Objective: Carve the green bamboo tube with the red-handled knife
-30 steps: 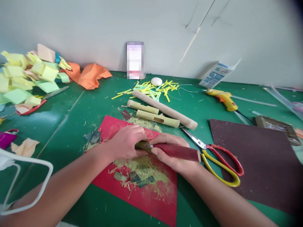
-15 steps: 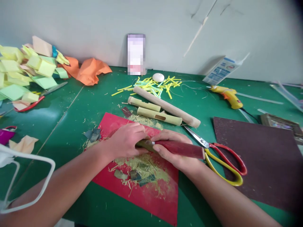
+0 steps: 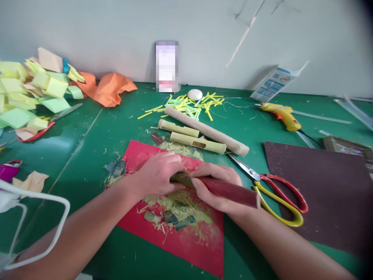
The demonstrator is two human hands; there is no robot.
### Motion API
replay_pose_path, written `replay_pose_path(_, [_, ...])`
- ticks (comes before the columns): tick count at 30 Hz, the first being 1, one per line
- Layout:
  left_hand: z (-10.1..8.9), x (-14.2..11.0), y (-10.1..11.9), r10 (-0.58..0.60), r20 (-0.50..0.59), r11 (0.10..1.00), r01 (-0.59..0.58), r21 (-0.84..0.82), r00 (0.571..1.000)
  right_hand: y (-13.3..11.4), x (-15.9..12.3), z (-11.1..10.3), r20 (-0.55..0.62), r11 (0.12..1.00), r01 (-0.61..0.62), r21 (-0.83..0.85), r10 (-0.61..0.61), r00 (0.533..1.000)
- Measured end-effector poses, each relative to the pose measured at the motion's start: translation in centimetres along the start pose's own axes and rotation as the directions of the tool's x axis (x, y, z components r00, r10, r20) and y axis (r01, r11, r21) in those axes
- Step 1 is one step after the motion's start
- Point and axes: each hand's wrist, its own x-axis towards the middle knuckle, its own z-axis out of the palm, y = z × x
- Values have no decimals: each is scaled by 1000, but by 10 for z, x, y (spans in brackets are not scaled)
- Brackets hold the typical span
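My left hand (image 3: 160, 173) is closed around a greenish bamboo piece (image 3: 182, 178), low over a red sheet (image 3: 204, 256). My right hand (image 3: 217, 177) grips a tool by its dark red wooden handle (image 3: 233, 190), thumb laid along the front end. The tool's working end meets the bamboo between both hands; fingers hide its tip, so its exact kind does not show. Below the hands, pale shavings and dust (image 3: 186, 208) cover the sheet, with dark worn scraps (image 3: 170, 217) among them.
Two notched bamboo tubes (image 3: 211, 146) and a wooden rod (image 3: 210, 132) lie beyond the hands. Scissors (image 3: 269, 194) sit right, beside a dark brown sheet (image 3: 314, 194). A yellow glue gun (image 3: 281, 114) is farther back; folded papers (image 3: 32, 89) pile up left.
The handle's rear end has dropped and swung slightly right, and its metal collar is now hidden by my right thumb. My left hand keeps its grip. The whole view has shifted slightly.
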Motion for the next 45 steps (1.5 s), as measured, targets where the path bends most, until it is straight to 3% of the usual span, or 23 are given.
replay_pose_path(8, [-5, 0, 1, -21, 58, 997, 25, -68, 998, -3, -6, -3, -121, 997, -4, -75, -5, 993])
replay_pose_path(17, [-7, 1, 4, -25, 49, 996, 29, -87, 998, 3, -13, -15, -132, 999, -46, -2, 46, 990])
replay_pose_path(25, [-5, 0, 3, 0, 31, 999, 1, -50, 1000, 6, -8, -10, -186, 994, 90, 69, -76, 980])
replay_pose_path(34, [-6, 2, 4, -18, 38, 997, 21, -72, 999, 9, -10, -7, -11, 995, 53, 82, -53, 999])
replay_pose_path(45, [-3, 0, 3, -33, 36, 997, 35, -74, 999, 8, -5, -4, 6, 992, 113, 64, -113, 994])
